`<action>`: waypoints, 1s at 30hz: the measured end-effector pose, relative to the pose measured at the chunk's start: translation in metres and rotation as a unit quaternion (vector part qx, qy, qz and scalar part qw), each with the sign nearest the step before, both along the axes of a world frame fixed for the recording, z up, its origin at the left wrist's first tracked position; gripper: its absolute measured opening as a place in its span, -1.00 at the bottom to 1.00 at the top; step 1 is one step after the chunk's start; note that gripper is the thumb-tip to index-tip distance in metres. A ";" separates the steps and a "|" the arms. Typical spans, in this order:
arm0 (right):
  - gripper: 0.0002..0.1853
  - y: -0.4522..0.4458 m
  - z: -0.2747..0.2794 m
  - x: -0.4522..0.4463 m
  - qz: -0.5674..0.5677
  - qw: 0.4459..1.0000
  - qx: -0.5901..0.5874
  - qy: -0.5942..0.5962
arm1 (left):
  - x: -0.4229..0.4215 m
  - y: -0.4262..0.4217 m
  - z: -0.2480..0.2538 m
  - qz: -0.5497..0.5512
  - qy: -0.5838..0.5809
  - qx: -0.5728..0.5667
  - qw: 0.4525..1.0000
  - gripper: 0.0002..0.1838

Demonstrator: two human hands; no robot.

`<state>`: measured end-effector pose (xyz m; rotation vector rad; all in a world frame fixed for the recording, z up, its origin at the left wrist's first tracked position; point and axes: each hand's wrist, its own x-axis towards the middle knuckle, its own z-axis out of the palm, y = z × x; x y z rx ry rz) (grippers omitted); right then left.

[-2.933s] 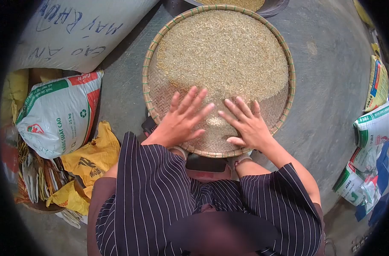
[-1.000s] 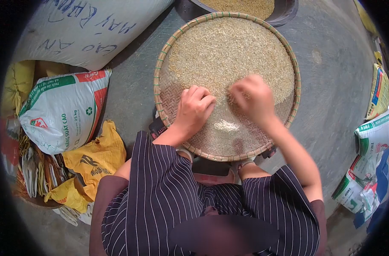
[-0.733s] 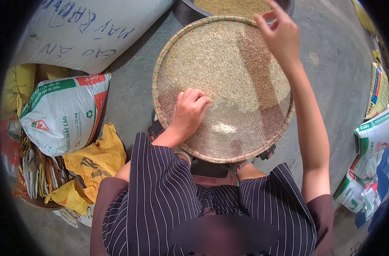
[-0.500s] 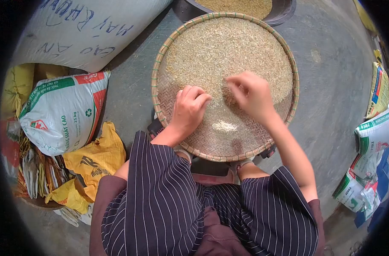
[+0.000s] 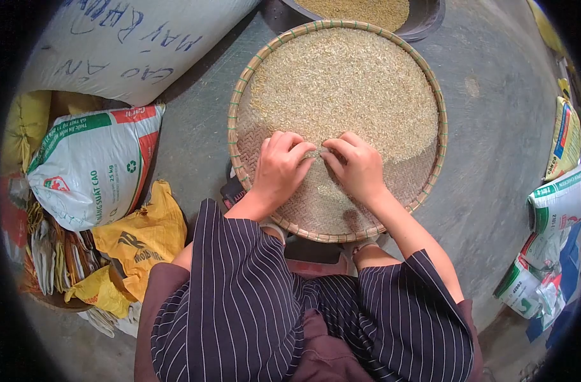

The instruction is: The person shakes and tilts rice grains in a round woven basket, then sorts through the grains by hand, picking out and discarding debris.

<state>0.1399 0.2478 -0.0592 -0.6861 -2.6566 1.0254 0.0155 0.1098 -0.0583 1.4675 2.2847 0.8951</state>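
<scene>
A round woven bamboo tray (image 5: 440, 108) carries a wide layer of pale grain (image 5: 348, 83), with its bare weave showing at the near and lower left parts. Over the grain's near edge, my left hand (image 5: 281, 167) has its fingers curled, thumb and index pinched together. My right hand (image 5: 354, 167) faces it from the right with fingertips also pinched, almost touching the left ones. What either pinch holds is too small to name. A small pale heap of grains (image 5: 329, 190) lies below and between the hands.
A dark basin (image 5: 424, 22) of yellowish grain stands behind the tray. At the left are a large white sack (image 5: 125, 51), a white-green feed bag (image 5: 96, 169) and yellow bags (image 5: 147, 235). More feed bags (image 5: 555, 204) lie at the right. My knees flank the tray's near side.
Earlier both hands were spread over the tray. Since then they closed; my right hand swung out to the basin, came back, and has now moved left beside my left hand, which stayed nearly still.
</scene>
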 end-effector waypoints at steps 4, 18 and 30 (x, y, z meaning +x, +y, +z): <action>-0.90 -0.002 0.001 -0.002 -0.018 0.999 -0.034 -0.021 | -0.001 -0.002 0.002 0.003 -0.006 -0.002 1.000 -0.68; -0.90 0.010 0.003 -0.003 -0.024 0.990 -0.137 -0.020 | 0.000 -0.009 0.003 0.021 -0.013 -0.022 0.999 -0.68; -0.84 0.050 0.026 -0.023 0.075 0.988 -0.100 -0.092 | -0.004 -0.008 -0.003 -0.004 -0.014 0.007 1.000 -0.74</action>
